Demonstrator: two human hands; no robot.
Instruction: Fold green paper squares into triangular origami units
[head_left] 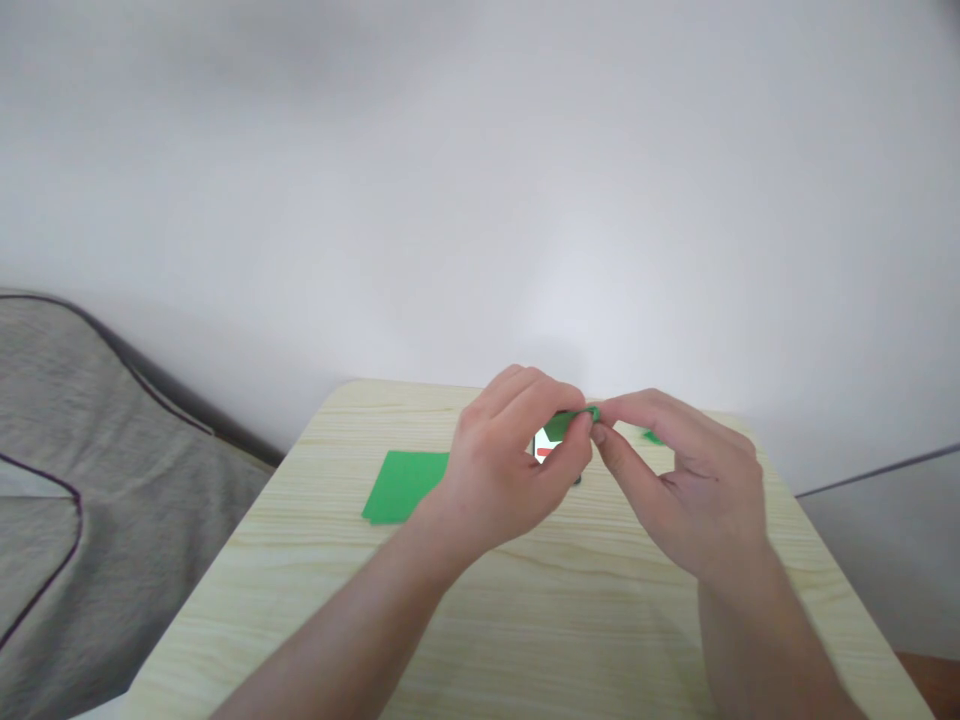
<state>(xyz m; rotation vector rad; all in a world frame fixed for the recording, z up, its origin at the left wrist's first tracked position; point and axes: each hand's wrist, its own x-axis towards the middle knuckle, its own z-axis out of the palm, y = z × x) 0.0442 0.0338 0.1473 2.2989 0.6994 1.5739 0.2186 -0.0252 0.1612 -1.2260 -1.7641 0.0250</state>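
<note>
Between my two hands, above the table, is a small folded piece of green paper (559, 426) with a curled end at its right. My left hand (517, 445) pinches it between thumb and fingers, covering part of it. At the curled end, the thumb and index fingertip of my right hand (675, 470) close on the same paper. Flat on the table, partly behind my left hand, lies a stack of green paper sheets (405, 485). Behind the held paper a phone (546, 446) with a lit screen shows in part; my left hand hides the rest.
The pale wood-grain table (562, 610) stands against a white wall (480, 200). Another bit of green paper (652, 437) lies beyond my right hand, mostly hidden. To the left is a grey fabric cover (150, 500) with dark piping.
</note>
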